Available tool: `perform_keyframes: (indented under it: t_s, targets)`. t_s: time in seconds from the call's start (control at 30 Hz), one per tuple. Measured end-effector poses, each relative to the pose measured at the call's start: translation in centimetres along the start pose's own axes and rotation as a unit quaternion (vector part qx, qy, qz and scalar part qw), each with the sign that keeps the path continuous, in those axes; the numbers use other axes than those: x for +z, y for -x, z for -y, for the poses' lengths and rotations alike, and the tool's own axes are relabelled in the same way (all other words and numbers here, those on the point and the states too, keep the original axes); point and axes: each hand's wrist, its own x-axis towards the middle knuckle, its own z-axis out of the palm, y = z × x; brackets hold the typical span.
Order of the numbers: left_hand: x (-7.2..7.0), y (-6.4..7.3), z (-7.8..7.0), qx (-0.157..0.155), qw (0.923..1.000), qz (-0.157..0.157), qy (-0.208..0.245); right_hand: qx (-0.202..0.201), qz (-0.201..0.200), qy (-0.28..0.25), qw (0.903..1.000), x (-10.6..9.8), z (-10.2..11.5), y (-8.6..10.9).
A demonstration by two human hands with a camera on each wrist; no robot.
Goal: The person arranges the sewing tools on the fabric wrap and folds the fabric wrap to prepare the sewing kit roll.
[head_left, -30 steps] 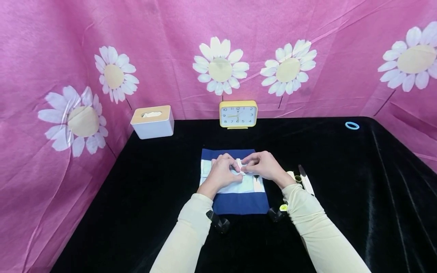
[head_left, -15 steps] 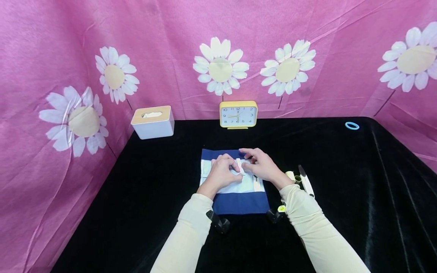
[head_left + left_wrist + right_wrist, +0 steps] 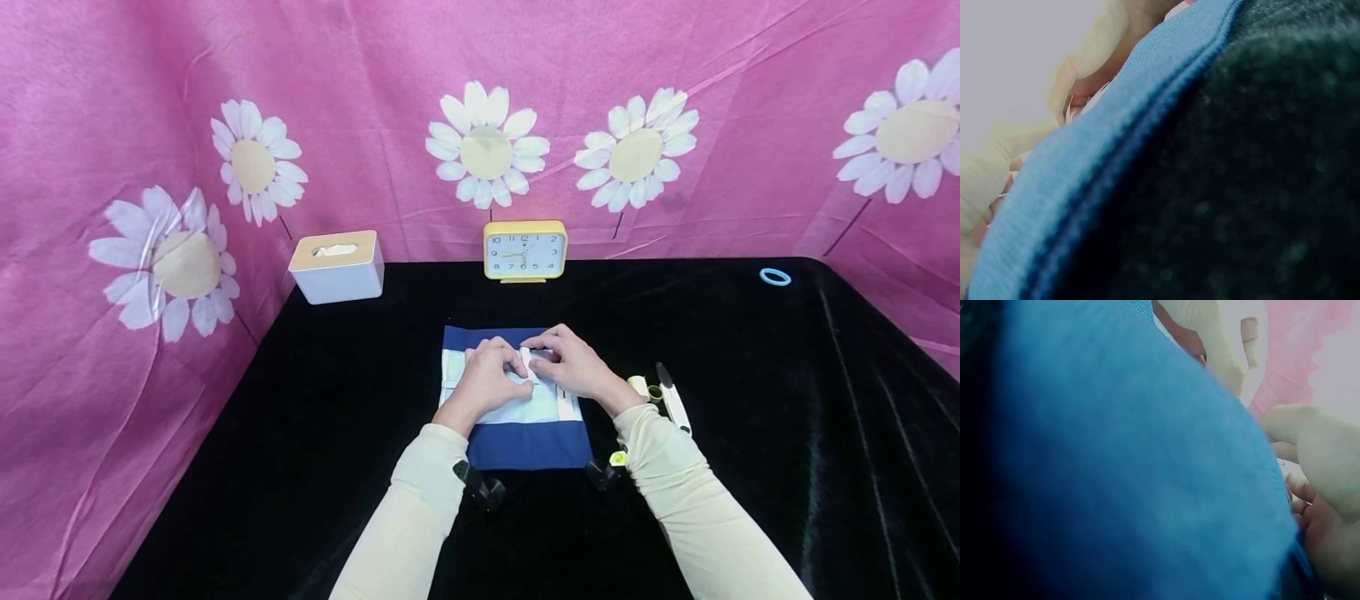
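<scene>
A dark-blue cloth with a pale-blue middle panel lies flat on the black table. A narrow white strip runs up the panel between my two hands. My left hand rests on the panel, its curled fingers and thumb pinching at the strip's left side. From the right, my right hand bends its forefinger and thumb onto the strip's upper part. A second white strip shows near the panel's right edge. In both wrist views, blue cloth hides most of the fingertips.
Right of the cloth lie a cream roll, a small ring-shaped roll and a white-handled tool with a dark tip. Along the back stand a tissue box and a yellow clock. A light-blue ring lies far right.
My right hand's fingers spread and lifted off the strip half a second ago, then bent back down to it. My left hand has stayed in place.
</scene>
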Motion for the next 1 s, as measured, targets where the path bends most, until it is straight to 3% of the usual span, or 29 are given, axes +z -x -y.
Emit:
perform_keyframes:
  t_s: [0.27, 0.6, 1.0]
  targets:
    - [-0.09, 0.05, 0.13, 0.011, 0.9999, 0.0, 0.01, -0.012, -0.029, 0.008, 0.9995, -0.22, -0.01, 0.01]
    - [-0.53, 0.1, 0.54, 0.009, 0.9973, 0.017, 0.07, 0.0, -0.031, -0.007, 0.9995, -0.24, -0.07, 0.02]
    - [-0.72, 0.26, 0.37, 0.016, 0.9972, 0.006, 0.073, -0.007, -0.036, -0.016, 0.9992, -0.17, -0.18, -0.02]
